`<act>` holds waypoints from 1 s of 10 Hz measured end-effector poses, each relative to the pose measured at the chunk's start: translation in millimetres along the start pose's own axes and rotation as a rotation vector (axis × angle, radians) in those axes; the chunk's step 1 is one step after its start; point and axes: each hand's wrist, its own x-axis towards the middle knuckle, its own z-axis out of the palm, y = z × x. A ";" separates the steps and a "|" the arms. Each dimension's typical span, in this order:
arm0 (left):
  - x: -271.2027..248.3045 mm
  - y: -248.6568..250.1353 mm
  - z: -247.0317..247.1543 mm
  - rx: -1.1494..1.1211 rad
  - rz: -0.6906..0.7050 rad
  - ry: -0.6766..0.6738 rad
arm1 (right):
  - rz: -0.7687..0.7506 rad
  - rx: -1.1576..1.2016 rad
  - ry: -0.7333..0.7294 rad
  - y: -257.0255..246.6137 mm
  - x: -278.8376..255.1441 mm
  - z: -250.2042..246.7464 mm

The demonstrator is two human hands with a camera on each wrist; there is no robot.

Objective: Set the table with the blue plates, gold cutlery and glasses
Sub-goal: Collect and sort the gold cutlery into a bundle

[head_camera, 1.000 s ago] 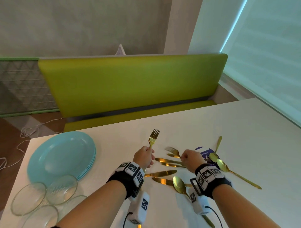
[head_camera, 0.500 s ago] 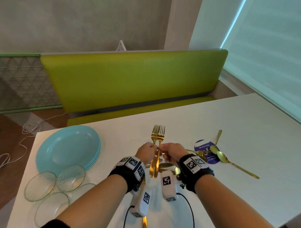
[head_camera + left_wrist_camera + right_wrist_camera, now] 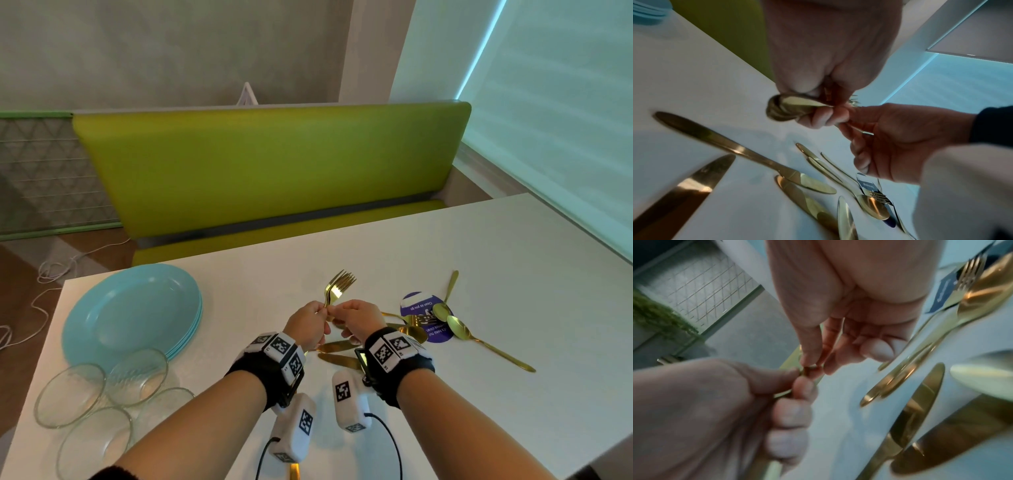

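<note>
Above the white table (image 3: 479,260) I hold two gold forks (image 3: 337,287) stacked together, tines up and tilted right. My left hand (image 3: 310,325) grips their handles, whose ends (image 3: 785,107) stick out below my fist. My right hand (image 3: 354,317) pinches the fork necks (image 3: 809,369) between thumb and forefinger, right beside the left hand (image 3: 793,386). A stack of blue plates (image 3: 132,311) lies at the left. Several clear glass bowls (image 3: 102,394) sit in front of the plates. Gold knives (image 3: 337,347) lie under my hands and gold spoons (image 3: 459,329) to the right.
A round purple sticker (image 3: 423,310) lies under a fork (image 3: 879,196) and the spoons. A green bench (image 3: 267,164) runs along the table's far edge. The window blind (image 3: 565,102) is at the right. A white cable (image 3: 51,274) lies on the floor at the left.
My right hand lifted a second fork from the pile and brought it to the fork in my left hand. The two forks, side by side before, are now stacked.
</note>
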 end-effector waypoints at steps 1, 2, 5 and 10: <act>4.0 1.3 -3.0 0.006 -0.011 0.034 | 0.000 -0.167 0.074 7.8 10.2 -18.5; 7.7 3.0 -7.2 0.001 -0.032 0.076 | 0.059 -0.356 0.173 19.5 21.1 -45.9; 13.6 8.0 -4.7 -0.084 -0.147 0.116 | 0.127 -0.606 0.286 54.1 43.7 -74.8; 36.7 0.1 2.5 0.132 -0.127 0.257 | 0.082 -0.602 0.407 68.9 50.6 -107.6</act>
